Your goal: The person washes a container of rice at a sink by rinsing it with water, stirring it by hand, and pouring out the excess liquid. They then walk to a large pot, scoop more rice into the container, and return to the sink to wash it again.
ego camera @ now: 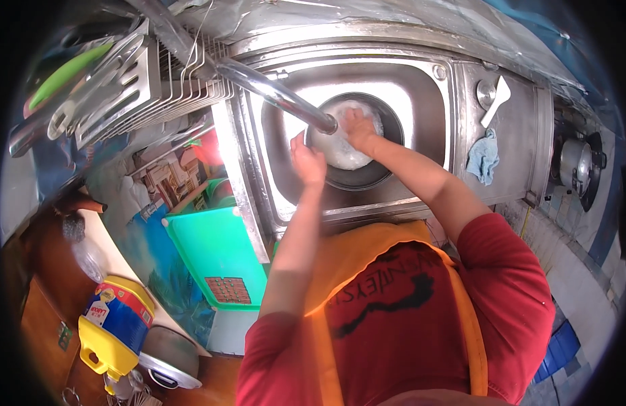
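A round dark metal pot sits in the stainless steel sink. Whitish, wet contents fill much of it, and they look like grains in cloudy water, though I cannot tell for sure. My left hand holds the pot's left rim, thumb towards the inside. Inside the pot, my right hand touches the pale contents; its fingers are blurred and partly sunk in them. A chrome faucet spout reaches over the pot, its tip close between my two hands.
Right of the basin, a light blue cloth and a white scoop-like utensil lie on the steel drainboard. A wire rack with utensils stands upper left. Below it are a green plastic lid, a yellow jug and a lidded pot.
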`<control>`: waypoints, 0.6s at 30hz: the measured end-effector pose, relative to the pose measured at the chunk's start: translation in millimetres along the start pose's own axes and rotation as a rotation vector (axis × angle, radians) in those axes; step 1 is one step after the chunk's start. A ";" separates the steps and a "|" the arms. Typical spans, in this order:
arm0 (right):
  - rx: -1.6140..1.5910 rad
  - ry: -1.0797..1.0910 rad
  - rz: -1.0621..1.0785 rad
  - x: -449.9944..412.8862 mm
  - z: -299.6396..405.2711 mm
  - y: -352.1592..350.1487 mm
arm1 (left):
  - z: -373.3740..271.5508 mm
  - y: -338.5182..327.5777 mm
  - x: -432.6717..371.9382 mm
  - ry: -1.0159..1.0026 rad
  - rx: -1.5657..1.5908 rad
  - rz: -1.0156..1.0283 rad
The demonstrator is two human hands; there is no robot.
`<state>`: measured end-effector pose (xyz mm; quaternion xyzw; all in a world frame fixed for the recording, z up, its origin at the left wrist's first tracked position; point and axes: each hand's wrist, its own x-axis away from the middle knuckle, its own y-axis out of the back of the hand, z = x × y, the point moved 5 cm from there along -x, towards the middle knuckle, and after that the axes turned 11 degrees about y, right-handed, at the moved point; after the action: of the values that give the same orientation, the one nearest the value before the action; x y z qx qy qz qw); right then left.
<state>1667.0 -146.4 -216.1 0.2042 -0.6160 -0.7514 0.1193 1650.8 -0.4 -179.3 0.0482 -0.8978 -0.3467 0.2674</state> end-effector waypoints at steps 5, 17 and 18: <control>-0.194 0.351 0.997 46.8 50.9 -67.6 | -3.5 -2.1 -0.8 -0.024 0.023 -0.013; -0.217 0.257 1.293 50.4 49.0 -54.0 | -5.0 -1.3 0.4 -0.017 0.000 -0.015; -0.217 0.265 1.286 41.6 51.4 -55.2 | -4.5 1.2 1.2 -0.017 0.010 -0.024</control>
<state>1610.6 -107.5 -268.5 -0.1264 -0.5161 -0.5568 0.6384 1652.2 -2.5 -175.2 0.0573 -0.9012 -0.3456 0.2551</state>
